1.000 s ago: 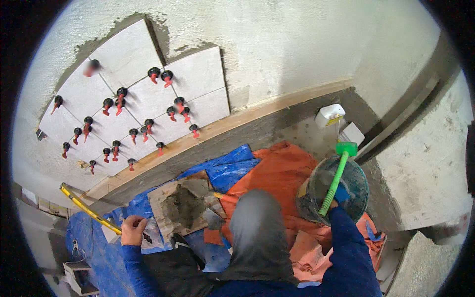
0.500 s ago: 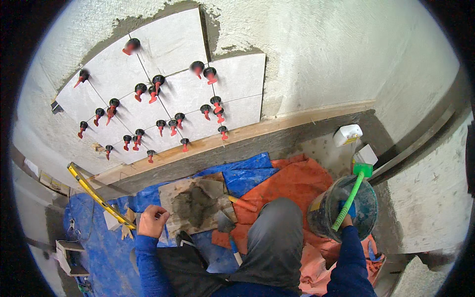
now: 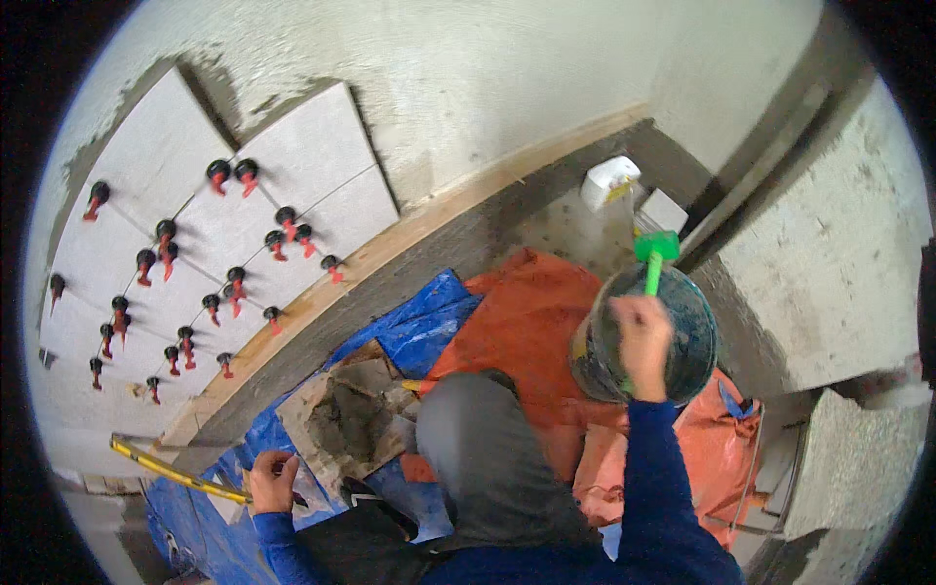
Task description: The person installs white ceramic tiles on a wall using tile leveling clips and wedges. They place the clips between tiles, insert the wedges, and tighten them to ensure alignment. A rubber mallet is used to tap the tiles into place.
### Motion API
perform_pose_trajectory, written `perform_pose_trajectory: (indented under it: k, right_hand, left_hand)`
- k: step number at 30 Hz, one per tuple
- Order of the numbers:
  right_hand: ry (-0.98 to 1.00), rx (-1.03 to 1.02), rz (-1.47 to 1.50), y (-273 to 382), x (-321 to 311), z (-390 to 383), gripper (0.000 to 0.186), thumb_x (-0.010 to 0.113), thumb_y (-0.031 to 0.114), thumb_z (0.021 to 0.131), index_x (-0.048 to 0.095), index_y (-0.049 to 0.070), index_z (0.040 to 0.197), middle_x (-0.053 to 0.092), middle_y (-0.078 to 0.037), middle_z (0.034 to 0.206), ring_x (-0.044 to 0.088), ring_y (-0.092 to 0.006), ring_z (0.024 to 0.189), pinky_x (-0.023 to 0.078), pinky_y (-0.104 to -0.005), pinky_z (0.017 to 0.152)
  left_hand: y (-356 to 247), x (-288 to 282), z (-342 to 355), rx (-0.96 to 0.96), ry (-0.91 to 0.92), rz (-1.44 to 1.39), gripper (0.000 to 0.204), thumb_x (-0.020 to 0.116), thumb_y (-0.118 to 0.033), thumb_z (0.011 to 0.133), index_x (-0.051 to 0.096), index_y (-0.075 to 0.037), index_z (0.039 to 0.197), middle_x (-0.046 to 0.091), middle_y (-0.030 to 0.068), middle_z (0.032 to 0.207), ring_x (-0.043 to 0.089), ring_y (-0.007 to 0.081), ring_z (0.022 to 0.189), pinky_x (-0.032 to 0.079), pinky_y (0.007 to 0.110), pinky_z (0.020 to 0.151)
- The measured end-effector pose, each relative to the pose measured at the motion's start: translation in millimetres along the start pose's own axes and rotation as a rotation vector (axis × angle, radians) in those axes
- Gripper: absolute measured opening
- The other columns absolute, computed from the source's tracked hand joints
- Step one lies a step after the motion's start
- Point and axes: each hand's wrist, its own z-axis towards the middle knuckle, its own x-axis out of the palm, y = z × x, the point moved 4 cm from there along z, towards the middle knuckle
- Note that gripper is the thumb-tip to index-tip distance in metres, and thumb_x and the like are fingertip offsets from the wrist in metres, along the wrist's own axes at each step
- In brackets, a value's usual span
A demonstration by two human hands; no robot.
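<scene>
My left hand (image 3: pixel 272 481) is raised beside a mortar-covered board, thumb and fingers curled together; whatever they hold, if anything, is too small to name. My right hand (image 3: pixel 643 346) is over the mouth of a dark bucket (image 3: pixel 694 336), smeared by motion. It covers the lower handle of a green mallet (image 3: pixel 656 246) lying across the rim; whether the fingers grip the handle does not show. Grey mortar (image 3: pixel 349 419) is heaped on the board (image 3: pixel 297 409) in front of my knee. The bucket's inside is partly hidden behind my hand.
Pale wall tiles (image 3: pixel 327 136) with several red-and-black levelling clips stand above a wooden batten (image 3: pixel 429 222). A yellow spirit level (image 3: pixel 166 468) leans at the left. Blue sheeting (image 3: pixel 429 322) and orange sheeting (image 3: pixel 526 302) cover the floor. A white container (image 3: pixel 610 183) stands behind the bucket.
The view has turned to the right. My right hand has come up out of the bucket to above the mallet handle. My left hand stays curled beside the board.
</scene>
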Motion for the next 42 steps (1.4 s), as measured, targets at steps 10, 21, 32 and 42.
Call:
perform_pose_trajectory:
  k: [10,21,32,42]
  right_hand:
    - [0.094,0.308,0.206,-25,34,15,0.019,0.066,0.019,0.104,0.074,0.002,0.107,0.075,-0.013,0.082,0.072,-0.0224,0.076,0.055,-0.0368,0.071]
    - [0.524,0.106,-0.685,-278,43,-50,0.065,0.079,0.043,0.088,0.063,0.009,0.141,0.069,-0.023,0.126,0.068,-0.0399,0.117,0.055,-0.0499,0.098]
    - [0.894,0.448,-0.436,-330,66,-69,0.066,0.059,0.052,0.103,0.055,0.002,0.146,0.059,-0.021,0.13,0.057,-0.0416,0.117,0.051,-0.0482,0.096]
    - [0.869,0.423,-0.547,-350,35,-68,0.067,0.062,0.056,0.101,0.062,-0.002,0.135,0.067,-0.016,0.102,0.062,-0.0365,0.091,0.052,-0.0476,0.08]
  left_hand:
    - [26,6,-4,-0.008,-0.007,0.062,0.021,0.081,-0.017,0.088,0.075,0.0,0.099,0.073,0.0136,0.092,0.071,0.0272,0.083,0.056,0.039,0.077]
    - [24,8,0,-0.015,-0.011,0.055,0.021,0.081,-0.016,0.087,0.074,0.002,0.095,0.075,0.0114,0.087,0.07,0.0204,0.081,0.056,0.035,0.077]
    - [-11,13,-8,0.057,-0.064,0.093,0.027,0.082,-0.027,0.084,0.079,-0.003,0.093,0.074,0.0202,0.094,0.073,0.036,0.085,0.058,0.044,0.078]
    - [-22,20,-3,0.041,-0.027,0.103,0.031,0.081,-0.035,0.085,0.079,-0.006,0.098,0.076,0.0206,0.099,0.074,0.0388,0.091,0.058,0.047,0.083]
